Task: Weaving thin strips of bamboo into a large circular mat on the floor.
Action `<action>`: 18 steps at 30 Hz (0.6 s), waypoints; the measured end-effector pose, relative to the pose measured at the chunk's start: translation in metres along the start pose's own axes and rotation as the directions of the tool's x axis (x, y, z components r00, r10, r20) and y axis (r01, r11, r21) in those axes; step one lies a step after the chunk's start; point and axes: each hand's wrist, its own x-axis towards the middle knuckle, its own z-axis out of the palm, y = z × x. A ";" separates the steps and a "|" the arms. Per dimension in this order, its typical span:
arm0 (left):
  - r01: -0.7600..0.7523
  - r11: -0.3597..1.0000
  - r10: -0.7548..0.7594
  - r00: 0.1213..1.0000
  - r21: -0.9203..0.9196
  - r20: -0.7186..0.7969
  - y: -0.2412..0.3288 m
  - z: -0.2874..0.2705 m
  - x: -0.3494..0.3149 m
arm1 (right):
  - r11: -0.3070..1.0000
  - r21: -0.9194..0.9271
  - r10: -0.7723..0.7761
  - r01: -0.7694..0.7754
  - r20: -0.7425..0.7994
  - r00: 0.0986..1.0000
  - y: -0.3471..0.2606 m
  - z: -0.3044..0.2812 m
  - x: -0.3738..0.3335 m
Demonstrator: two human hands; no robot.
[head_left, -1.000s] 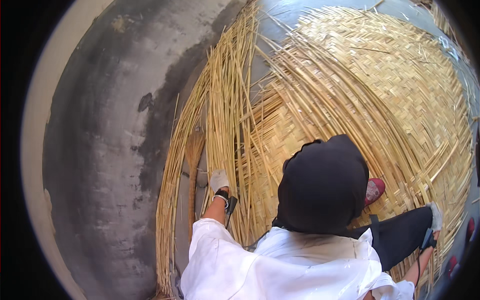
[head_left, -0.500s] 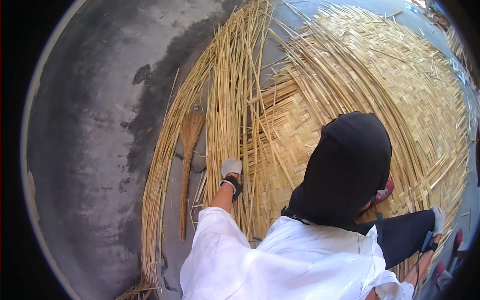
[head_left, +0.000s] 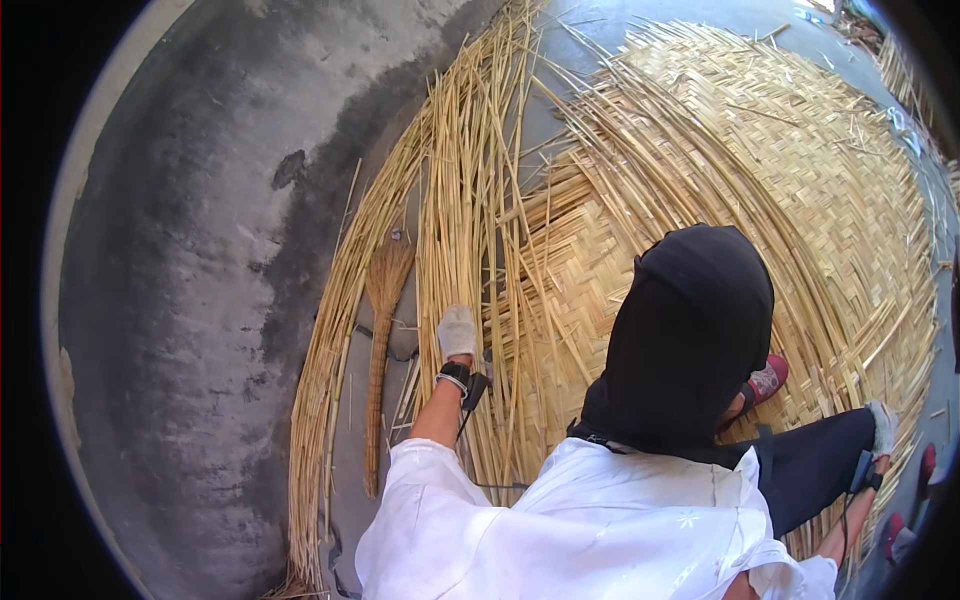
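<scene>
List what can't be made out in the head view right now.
In the head view:
Left hand: its back hides the fingers' undersides, so whether it grips the reeds is unclear.
Right hand: too small near the rim to tell its grip.
Woven mat: partly hidden by the black clothing and reeds.
White shirt: cut off by the lower edge.

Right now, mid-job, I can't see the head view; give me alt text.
A gloved left hand is over long straw-coloured stalks, while the gloved right hand is beside a bent, black-clad knee. A broom lies to the left; a woven mat spreads to the right.
</scene>
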 end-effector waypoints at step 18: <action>0.269 0.909 -0.346 0.913 0.320 0.216 0.007 -0.013 -0.016 | 0.990 0.109 0.088 -0.094 0.053 0.995 0.030 -0.005 0.011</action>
